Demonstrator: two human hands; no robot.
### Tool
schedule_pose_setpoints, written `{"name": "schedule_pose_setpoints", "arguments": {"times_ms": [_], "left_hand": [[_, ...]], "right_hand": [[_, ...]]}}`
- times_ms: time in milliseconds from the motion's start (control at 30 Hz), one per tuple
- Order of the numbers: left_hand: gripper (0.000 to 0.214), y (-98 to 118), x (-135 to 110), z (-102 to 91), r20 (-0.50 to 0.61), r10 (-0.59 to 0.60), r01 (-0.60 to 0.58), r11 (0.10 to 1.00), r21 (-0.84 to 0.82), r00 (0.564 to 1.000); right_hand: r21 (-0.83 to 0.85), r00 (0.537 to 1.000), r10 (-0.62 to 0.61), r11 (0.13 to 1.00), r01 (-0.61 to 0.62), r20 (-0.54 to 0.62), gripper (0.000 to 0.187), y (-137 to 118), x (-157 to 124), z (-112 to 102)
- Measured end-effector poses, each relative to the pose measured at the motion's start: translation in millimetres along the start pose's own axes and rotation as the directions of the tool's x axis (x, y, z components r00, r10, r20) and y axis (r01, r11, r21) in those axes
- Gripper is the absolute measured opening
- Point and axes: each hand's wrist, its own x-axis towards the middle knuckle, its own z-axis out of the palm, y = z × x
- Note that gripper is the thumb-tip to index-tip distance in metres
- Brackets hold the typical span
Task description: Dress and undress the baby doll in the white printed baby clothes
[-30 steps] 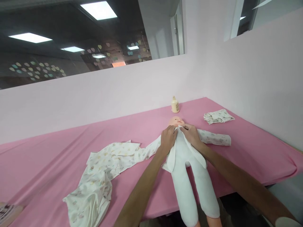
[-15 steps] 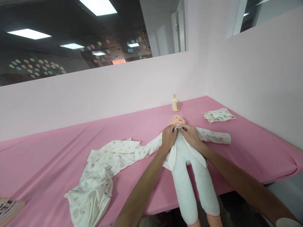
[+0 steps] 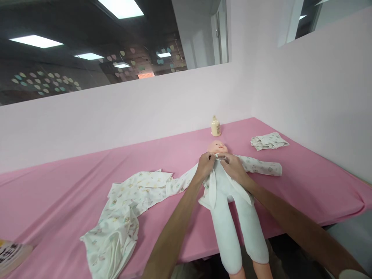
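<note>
A baby doll (image 3: 232,217) with a white cloth body lies on its back on the pink table (image 3: 72,201), its head (image 3: 217,147) toward the wall and its legs over the front edge. It wears an open patterned baby shirt (image 3: 261,167) with the sleeves spread out sideways. My left hand (image 3: 205,166) pinches the shirt's left front edge at the doll's neck. My right hand (image 3: 232,166) pinches the right front edge at the collar. The two hands meet just under the chin.
A patterned baby garment (image 3: 124,217) lies spread out to the left of the doll. A folded patterned cloth (image 3: 269,141) sits at the back right. A small cream bottle (image 3: 215,127) stands by the pink wall. A printed object (image 3: 10,254) shows at the bottom left corner.
Both hands have shifted slightly up toward the doll's chin, drawing the shirt's front edges closer together at the collar. The doll and other items stay put.
</note>
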Motion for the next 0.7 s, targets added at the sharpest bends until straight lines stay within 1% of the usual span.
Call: {"name": "schedule_pose_setpoints", "arguments": {"times_ms": [100,200,267,367,433,467,533,600,633,667,700], "left_hand": [[0.014,6.4,-1.9,-0.6,0.017,-0.079,0.079,0.997,-0.011,0.997],[0.015,11.1,-3.0,-2.3,0.054,-0.155,0.157,0.987,-0.031,0.986],[0.017,13.3,-3.2,-3.4,0.074,-0.190,0.193,0.981,-0.036,0.979],[0.017,15.1,-6.0,-5.1,0.064,-0.206,0.208,0.978,-0.025,0.977],[0.009,15.2,-12.1,-7.2,0.036,-0.181,0.181,0.983,-0.006,0.983],[0.004,14.8,-16.8,-8.6,0.026,-0.156,0.156,0.987,0.026,0.987],[0.011,13.5,-28.4,-11.6,0.008,-0.090,0.087,0.983,0.165,0.996],[0.004,12.1,-41.0,-14.3,-0.010,-0.012,0.014,0.930,0.367,1.000],[0.006,11.6,-46.7,-15.2,-0.023,0.020,-0.007,0.891,0.453,1.000],[0.012,11.3,-51.8,-15.7,-0.041,0.048,-0.020,0.855,0.518,0.998],[0.017,11.4,-56.0,-16.0,-0.058,0.069,-0.025,0.828,0.559,0.996]], "right_hand": [[-0.040,1.000,0.006,0.999,-0.006,-0.004,0.037,-1.6,-0.8,0.0],[-0.122,0.998,-0.061,0.991,0.062,0.011,0.033,-2.3,-1.0,-0.6],[-0.146,0.993,-0.114,0.982,0.119,0.039,0.033,-2.1,-1.3,-1.5],[-0.175,0.988,-0.144,0.973,0.153,0.060,0.033,-0.8,-2.8,-2.9],[-0.249,0.990,-0.128,0.958,0.139,0.061,0.031,0.6,-5.6,-4.0],[-0.307,0.992,-0.114,0.943,0.126,0.056,0.029,1.3,-7.7,-4.7],[-0.430,0.994,-0.099,0.896,0.112,0.051,0.021,1.9,-12.9,-6.3],[-0.519,0.992,-0.109,0.846,0.122,0.056,0.013,1.0,-18.5,-7.9],[-0.545,0.991,-0.117,0.828,0.131,0.062,0.014,-0.1,-21.0,-8.6],[-0.560,0.990,-0.124,0.817,0.141,0.068,0.016,-1.5,-23.0,-9.1],[-0.566,0.990,-0.125,0.812,0.142,0.068,0.017,-3.1,-24.5,-9.6]]}}
